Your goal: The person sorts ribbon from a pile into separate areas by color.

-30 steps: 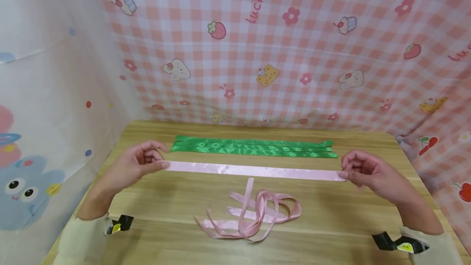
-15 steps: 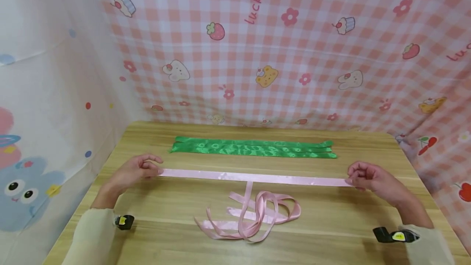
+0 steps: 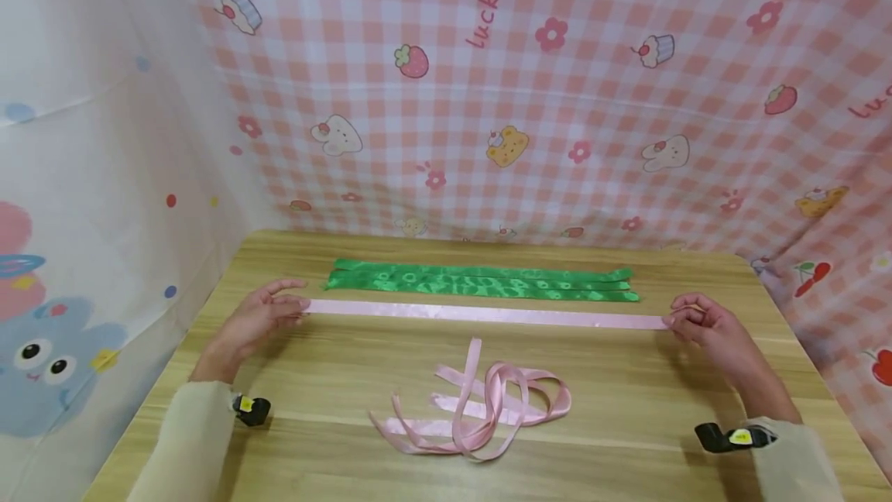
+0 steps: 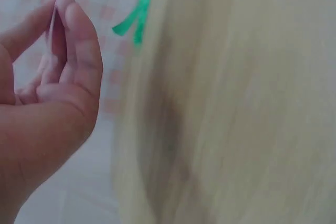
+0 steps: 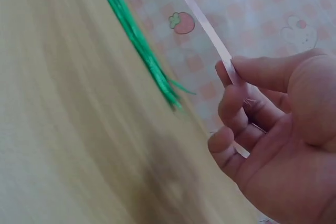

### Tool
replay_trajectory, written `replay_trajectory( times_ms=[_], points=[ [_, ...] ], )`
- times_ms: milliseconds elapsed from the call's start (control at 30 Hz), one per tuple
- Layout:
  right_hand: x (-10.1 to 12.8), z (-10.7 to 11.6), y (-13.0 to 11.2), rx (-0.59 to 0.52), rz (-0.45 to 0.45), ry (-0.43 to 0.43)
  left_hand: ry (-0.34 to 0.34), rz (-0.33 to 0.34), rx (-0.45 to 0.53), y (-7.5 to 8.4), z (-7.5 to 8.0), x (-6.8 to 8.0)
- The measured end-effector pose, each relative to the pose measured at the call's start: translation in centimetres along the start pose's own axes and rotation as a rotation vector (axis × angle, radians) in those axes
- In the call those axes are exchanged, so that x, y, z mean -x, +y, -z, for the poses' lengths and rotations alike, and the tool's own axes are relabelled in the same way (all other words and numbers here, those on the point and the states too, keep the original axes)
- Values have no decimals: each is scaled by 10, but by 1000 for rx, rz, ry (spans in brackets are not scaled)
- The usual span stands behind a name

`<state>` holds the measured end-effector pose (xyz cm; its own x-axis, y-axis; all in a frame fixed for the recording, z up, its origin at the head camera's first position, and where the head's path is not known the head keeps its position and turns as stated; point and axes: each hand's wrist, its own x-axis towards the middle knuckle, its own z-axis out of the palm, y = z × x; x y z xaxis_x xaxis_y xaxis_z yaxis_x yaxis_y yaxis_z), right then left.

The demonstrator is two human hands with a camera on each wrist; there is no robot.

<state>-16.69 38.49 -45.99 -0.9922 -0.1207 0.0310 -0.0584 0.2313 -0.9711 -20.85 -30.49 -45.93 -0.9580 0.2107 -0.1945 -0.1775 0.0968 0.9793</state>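
You held a long pink ribbon [image 3: 488, 314] stretched flat between your two hands, just above the wooden table [image 3: 627, 409]. Your left hand [image 3: 259, 320] pinched its left end between the thumb and the fingertips [image 4: 71, 11], with the other fingers loosely bent. Your right hand [image 3: 707, 328] pinched the right end the same way, thumb on top and fingertips [image 5: 231, 90] curled under the strip. The ribbon ran straight across the table, just in front of the green ribbons [image 3: 481, 283].

The green ribbons lay side by side in a neat flat row near the back edge of the table. A loose pile of pink ribbons [image 3: 474, 405] lay tangled in front of the stretched one, closer to you and apart from it.

There were no boxes or bowls to be seen.

Behind the table hung a pink checked cloth [image 3: 557, 99] with strawberries, cupcakes, flowers, bunnies and bears on it. You could read the word "luck" [image 3: 482, 22] on it in pink letters, and the start of a second word cut off at the top. At the left hung a white cloth [image 3: 84, 177] with dots and a blue bunny face.

The table was light wood with a plain grain. You wore cream sleeves [image 3: 188, 440], and a small black and yellow device [image 3: 251, 409] sat at each wrist.
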Motion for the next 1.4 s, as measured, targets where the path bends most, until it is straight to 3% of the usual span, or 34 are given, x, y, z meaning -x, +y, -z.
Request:
replay_trajectory(
  times_ms=[167,267,467,633,1067,1400],
  points=[
    [-6,-3,11,60,-23,111,99,-3,-180,-5,-6,-8],
    [-9,-8,19,166,-73,194,141,15,-174,-7,-10,-14],
    [-15,-19,32,243,-113,281,199,113,-173,-13,-17,-17],
    [-14,-25,36,265,-72,289,236,158,-177,-19,-16,-16],
    [-10,-22,47,255,-99,300,266,206,-184,-21,-17,-17],
    [-8,-22,46,249,-91,299,262,203,-187,-22,-18,-17]
  ],
)
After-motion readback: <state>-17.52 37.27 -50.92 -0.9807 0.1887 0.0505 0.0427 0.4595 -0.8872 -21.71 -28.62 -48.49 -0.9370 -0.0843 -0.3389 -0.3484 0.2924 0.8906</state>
